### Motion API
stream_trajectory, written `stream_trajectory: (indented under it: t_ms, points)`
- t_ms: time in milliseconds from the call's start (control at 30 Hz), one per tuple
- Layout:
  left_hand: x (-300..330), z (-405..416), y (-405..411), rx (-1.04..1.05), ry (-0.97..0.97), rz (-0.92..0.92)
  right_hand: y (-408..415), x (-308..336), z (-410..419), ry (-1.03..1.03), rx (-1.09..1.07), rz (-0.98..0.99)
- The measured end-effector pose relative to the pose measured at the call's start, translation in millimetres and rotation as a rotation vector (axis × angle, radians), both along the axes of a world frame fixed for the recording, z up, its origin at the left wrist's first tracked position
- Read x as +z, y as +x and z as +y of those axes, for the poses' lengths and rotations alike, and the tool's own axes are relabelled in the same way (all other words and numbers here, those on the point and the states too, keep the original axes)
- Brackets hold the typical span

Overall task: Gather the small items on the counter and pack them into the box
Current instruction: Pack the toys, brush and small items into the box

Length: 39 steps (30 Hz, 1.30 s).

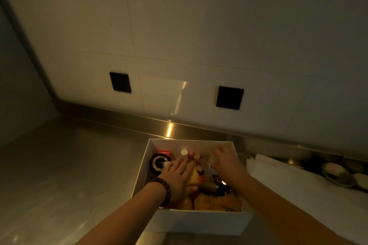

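Note:
A white open box sits on the steel counter, filled with several small items: a round black compact, a red-capped piece, small upright tubes and orange-brown things near the front. My left hand, with a dark bead bracelet on the wrist, lies flat inside the box, fingers spread over a yellow item. My right hand is inside the box at its right side, fingers curled around a small pale rounded object that is mostly hidden.
The steel counter stretches left of the box. A folded white cloth lies right of it, with a small dish of pale round things beyond. Two black wall sockets sit on the tiled backsplash.

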<state>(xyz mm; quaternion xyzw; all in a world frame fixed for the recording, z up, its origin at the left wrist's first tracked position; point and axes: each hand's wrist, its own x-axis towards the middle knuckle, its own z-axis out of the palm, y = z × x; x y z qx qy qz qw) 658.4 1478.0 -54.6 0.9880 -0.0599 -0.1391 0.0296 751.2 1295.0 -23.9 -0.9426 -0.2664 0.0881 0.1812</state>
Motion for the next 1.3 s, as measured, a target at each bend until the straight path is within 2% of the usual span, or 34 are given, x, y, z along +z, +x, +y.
stream_trajectory:
  t_ms: [67,200,367,500,600,800,900,1033,1100,1200,1300]
  points:
    - [-6.7,-0.2,0.6,0.001,0.025,0.001,1.3,-4.2,7.9,0.002,-0.064,0.030]
    - [-13.7,0.3,2.3,0.018,0.050,-0.005,-0.1,-15.2,15.0,-0.047,-0.171,-0.080]
    - [-11.6,0.4,2.0,0.028,0.018,-0.022,-2.9,-22.4,18.4,0.027,-0.210,-0.038]
    - [-1.8,0.0,0.3,0.045,-0.102,-0.044,-13.1,-12.5,14.3,0.074,-0.160,-0.023]
    - [11.1,3.2,-4.5,0.119,-0.245,-0.066,-24.6,-3.5,8.4,0.082,-0.067,-0.095]
    - [44.0,34.5,-25.9,0.294,-0.420,-0.269,-39.3,4.9,-19.9,0.199,-0.069,-0.218]
    - [47.5,58.8,-42.5,0.399,-0.418,-0.297,-41.2,2.9,-36.1,0.187,-0.131,-0.136]
    - [33.6,76.1,-62.3,0.538,-0.389,-0.182,-44.5,0.2,-46.5,0.264,-0.159,0.110]
    - [28.0,74.9,-66.2,0.587,-0.540,-0.133,-46.7,2.2,-46.3,0.357,-0.177,0.189]
    - [30.3,69.8,-70.8,0.621,-0.962,-0.078,-49.0,4.9,-45.5,0.401,-0.224,0.243]
    - [27.0,66.0,-72.6,0.626,-1.265,-0.086,-50.1,2.9,-45.8,0.605,-0.229,0.345]
